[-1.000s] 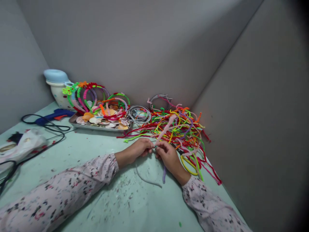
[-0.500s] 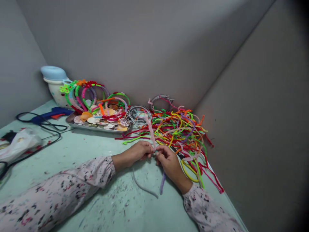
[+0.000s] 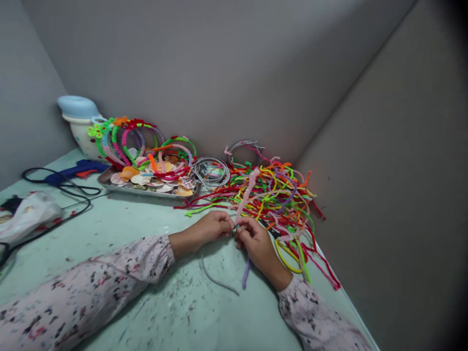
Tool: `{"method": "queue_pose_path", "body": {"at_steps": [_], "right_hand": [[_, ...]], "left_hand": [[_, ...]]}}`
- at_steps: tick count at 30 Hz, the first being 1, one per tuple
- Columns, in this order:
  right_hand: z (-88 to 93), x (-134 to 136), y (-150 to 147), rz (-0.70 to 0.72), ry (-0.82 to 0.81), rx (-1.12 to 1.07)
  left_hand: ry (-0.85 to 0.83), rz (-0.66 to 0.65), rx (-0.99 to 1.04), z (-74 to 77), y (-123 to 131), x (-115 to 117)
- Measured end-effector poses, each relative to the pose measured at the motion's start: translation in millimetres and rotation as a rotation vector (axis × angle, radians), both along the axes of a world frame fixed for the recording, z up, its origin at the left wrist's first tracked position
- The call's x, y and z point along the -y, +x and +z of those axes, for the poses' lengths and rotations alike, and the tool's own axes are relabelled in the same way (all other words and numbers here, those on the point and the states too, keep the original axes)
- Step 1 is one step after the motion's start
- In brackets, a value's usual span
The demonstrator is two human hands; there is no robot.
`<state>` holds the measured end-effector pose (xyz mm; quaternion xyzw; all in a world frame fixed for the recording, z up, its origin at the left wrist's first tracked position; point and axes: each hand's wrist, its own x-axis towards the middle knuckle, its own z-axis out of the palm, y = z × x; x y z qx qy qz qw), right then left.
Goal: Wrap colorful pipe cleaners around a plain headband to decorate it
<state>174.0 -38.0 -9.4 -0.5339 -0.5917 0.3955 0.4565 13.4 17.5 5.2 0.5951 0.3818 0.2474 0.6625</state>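
Note:
My left hand and my right hand meet over the table, fingertips pinched close together. Between them is a fuzzy pink pipe cleaner, its free end pointing up and leaning right. A small bluish bit shows at the pinch, partly hidden by the fingers. Below my right hand hangs a purple fuzzy end; whether it joins the pink piece is hidden. A grey curved strand lies on the table under my hands.
Behind my right hand spreads a tangled heap of coloured pipe cleaners. A metal tray holds shells and fuzzy headbands. Coiled grey wire sits beside it. On the left are a blue glue gun, black cord and a white-blue container.
The pink pipe cleaner's upper end has swung from leaning left to leaning right. My hands stay pinched together in nearly the same place.

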Motion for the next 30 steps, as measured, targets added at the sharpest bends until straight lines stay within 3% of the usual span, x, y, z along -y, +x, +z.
{"method": "queue_pose_path", "body": {"at_steps": [18,23,30], "right_hand": [[-2.1,0.6,0.2,0.02,0.088,0.052],[2.1,3.5,-1.1,-0.069,0.18,0.141],[2.5,1.9,-1.2,-0.141,0.238,0.141]], "left_hand": [[0.032,0.013,-0.02,-1.8,1.6,0.8],[0.099,0.013,-0.067,-7.9,1.6,-0.1],[0.158,0.041,-0.077,-3.1,3.4,4.0]]}}
